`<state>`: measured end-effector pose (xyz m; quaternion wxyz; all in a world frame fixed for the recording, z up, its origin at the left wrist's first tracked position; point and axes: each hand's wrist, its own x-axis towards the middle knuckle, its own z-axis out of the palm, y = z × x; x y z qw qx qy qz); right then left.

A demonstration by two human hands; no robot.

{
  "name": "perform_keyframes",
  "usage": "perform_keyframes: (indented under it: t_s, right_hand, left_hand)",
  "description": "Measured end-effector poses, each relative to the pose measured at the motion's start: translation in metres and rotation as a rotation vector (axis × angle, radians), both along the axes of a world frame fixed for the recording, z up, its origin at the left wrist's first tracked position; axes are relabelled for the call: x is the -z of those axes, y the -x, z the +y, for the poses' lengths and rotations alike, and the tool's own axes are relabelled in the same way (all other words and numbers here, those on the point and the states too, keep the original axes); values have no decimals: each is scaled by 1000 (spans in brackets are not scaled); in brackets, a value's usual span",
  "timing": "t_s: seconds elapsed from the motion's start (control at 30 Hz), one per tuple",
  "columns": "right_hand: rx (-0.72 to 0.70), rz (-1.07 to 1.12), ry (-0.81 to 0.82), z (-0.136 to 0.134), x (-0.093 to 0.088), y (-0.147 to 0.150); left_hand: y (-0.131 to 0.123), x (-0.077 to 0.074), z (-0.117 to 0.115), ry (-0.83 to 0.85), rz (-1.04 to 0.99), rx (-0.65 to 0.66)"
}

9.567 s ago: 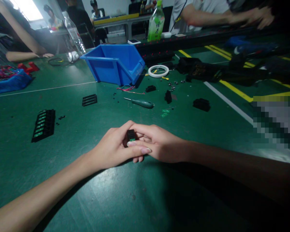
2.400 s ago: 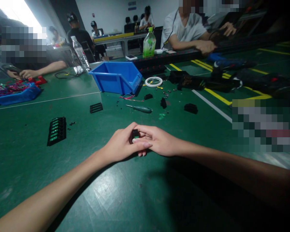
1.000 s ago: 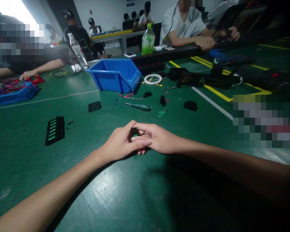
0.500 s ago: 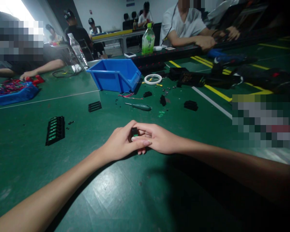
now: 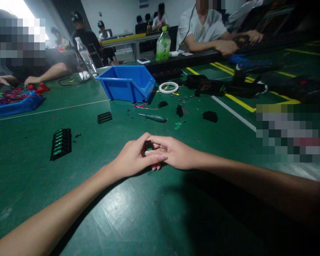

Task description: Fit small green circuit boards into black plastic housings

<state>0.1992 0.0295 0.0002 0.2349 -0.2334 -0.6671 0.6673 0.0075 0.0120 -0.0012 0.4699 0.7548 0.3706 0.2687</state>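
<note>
My left hand (image 5: 134, 156) and my right hand (image 5: 177, 153) meet over the green table top (image 5: 138, 213), fingers closed together. Between them they grip a small black part with a green face (image 5: 148, 145); the fingers cover most of it, so its full shape is hidden. Beyond the hands lies a screwdriver (image 5: 156, 118) with a dark green handle. To the left, a black tray with several green boards (image 5: 61, 144) rests on the table, and a black slotted frame (image 5: 104, 117) lies farther back.
A blue bin (image 5: 119, 89) stands behind the screwdriver, beside a white ring (image 5: 168, 88). Black pieces (image 5: 210, 116), tiny green boards (image 5: 178, 126) and screws are scattered to the right. Bottles (image 5: 163, 44) stand at the back. Co-workers sit left and across; a blue tray (image 5: 29, 103) holds wires.
My hands and the part in them stay almost still. At the far left, a co-worker's hand has come in over the blue tray of wires.
</note>
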Motion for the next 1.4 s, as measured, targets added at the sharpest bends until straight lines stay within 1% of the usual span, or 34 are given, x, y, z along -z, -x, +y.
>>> perform_keyframes:
  t_s: [0.27,1.4]
  right_hand:
    - [6,-9,-28,0,0,0]
    - [-2,8,-8,1,1,-1]
  left_hand:
    - [-1,-1,-1,-5,-18,3]
    - [-1,-2,-1,-1,-17,2]
